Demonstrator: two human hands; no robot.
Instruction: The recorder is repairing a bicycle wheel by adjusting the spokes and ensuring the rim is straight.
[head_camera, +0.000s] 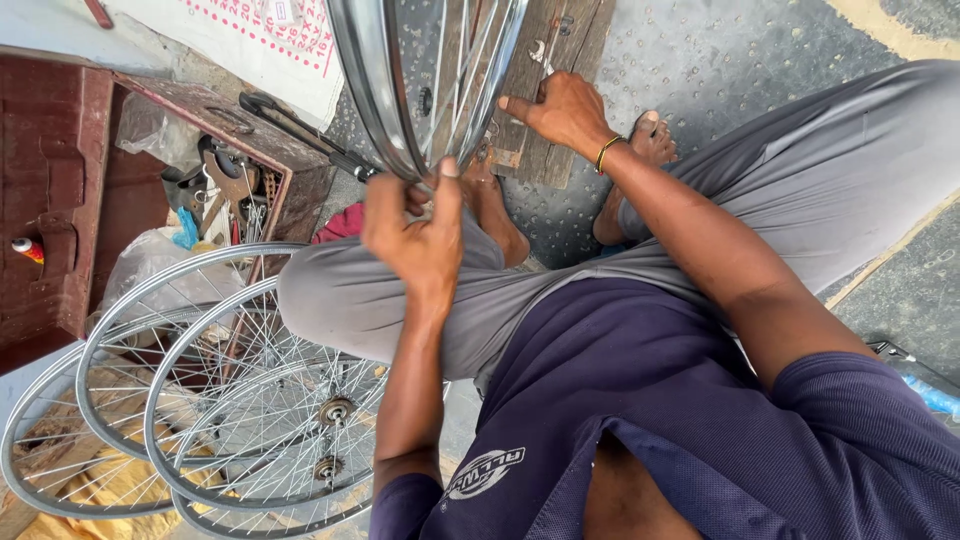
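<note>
Wheel (425, 80), a silver spoked rim, is held upright over the knees, just ahead of the grey trousers (520, 290). Its lower rim is pinched by the closed fingers of the left hand (415, 235); the right hand (565, 110) is laid against its far side, fingers loosely curled. Spare wheels (200, 400) are stacked at left, beside a toolbox (150, 160).

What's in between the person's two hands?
In the head view, the shiny wheel rim and its thin spokes lie between the left hand and the right hand.

Wheel stack (230, 400) left of knee (330, 290)
</note>
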